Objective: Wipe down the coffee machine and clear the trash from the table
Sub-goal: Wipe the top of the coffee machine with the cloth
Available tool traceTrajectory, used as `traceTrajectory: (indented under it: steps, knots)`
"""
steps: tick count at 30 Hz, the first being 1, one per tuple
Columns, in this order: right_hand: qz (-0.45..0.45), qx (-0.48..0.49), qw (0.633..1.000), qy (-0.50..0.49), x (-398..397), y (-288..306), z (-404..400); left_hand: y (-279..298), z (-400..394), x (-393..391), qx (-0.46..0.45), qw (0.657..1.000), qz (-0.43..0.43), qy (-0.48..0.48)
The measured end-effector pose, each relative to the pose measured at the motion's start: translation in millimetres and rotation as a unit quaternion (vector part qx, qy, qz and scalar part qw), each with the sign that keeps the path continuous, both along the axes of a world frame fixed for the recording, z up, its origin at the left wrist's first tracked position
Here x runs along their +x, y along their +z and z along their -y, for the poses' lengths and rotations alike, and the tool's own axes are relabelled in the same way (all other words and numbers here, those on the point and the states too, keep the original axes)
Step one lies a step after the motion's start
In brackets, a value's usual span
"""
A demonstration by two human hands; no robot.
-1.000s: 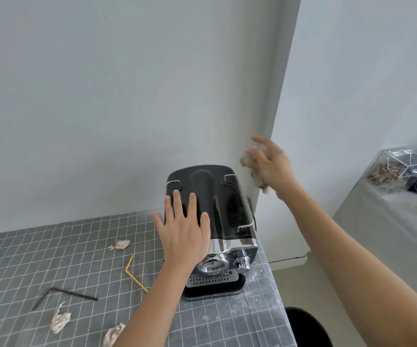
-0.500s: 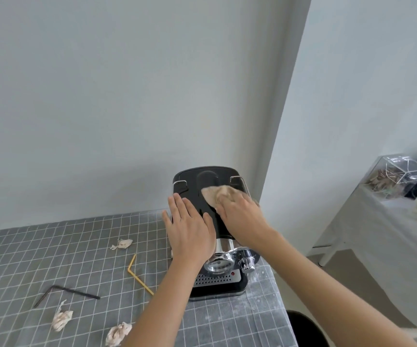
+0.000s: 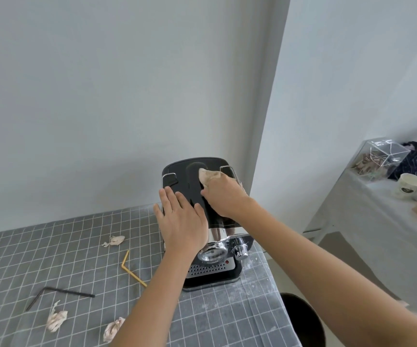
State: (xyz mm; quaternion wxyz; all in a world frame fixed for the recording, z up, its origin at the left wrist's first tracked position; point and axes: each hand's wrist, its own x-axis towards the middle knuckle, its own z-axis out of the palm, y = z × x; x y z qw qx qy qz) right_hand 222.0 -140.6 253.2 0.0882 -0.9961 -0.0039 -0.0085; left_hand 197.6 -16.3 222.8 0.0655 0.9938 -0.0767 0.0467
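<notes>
Two hands rest on the black coffee machine (image 3: 197,196) at the table's (image 3: 52,246) far right: left hand (image 3: 181,221) flat, fingers spread, gripping nothing; right hand (image 3: 223,196) pressing a beige cloth (image 3: 206,177) onto its top. Crumpled paper scraps (image 3: 56,319) lie at near left.

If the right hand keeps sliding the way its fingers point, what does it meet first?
Probably nothing at once: the right hand presses the cloth toward the coffee machine's rear edge; beyond that stands the wall, though depth is unclear.

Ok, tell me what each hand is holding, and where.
Right hand presses a beige cloth flat, palm over its near part. Left hand grips nothing, resting on the coffee machine.
</notes>
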Motion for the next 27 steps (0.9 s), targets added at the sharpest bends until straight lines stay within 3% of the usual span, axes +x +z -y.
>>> traceTrajectory:
  steps: [2,8,12,14,15,17,19,20,24,27]
  knots:
    - [-0.025,0.0,1.0,-0.017,-13.0,6.0,-4.7,-1.1,-0.2,0.3,-0.004,1.0,0.004,0.002]
    - [-0.069,0.117,0.989,-0.055,-20.5,54.2,22.4,-0.1,-0.8,0.4,-0.018,1.0,0.011,0.007]
    - [0.035,0.282,0.953,-0.106,-36.9,75.0,60.0,0.1,-0.1,0.4,-0.015,1.0,0.01,0.007]
    - [0.058,0.317,0.941,-0.104,-39.5,65.4,57.5,-0.3,1.5,1.3,-0.016,1.0,0.004,0.005]
    - [0.035,0.309,0.946,-0.089,-42.3,56.0,48.2,-0.4,1.6,0.9,-0.016,1.0,0.006,0.004]
    - [0.017,0.178,0.983,-0.04,-47.0,21.0,25.7,-1.7,0.8,0.2,-0.015,1.0,0.014,0.005]
    - [0.08,0.056,0.995,-0.026,-52.7,-5.8,12.0,-1.3,0.2,-0.8,-0.015,1.0,0.011,0.008]
    - [0.103,0.05,0.993,-0.022,-53.0,-9.7,13.0,-1.2,0.3,-0.6,-0.016,1.0,0.01,0.008]
    - [0.062,0.215,0.974,0.036,-68.6,18.7,25.1,-1.0,-0.8,-0.3,-0.016,1.0,0.012,0.005]
    - [0.111,0.405,0.905,-0.074,-81.3,46.4,41.7,-1.2,-0.4,-0.3,-0.012,1.0,0.012,0.011]
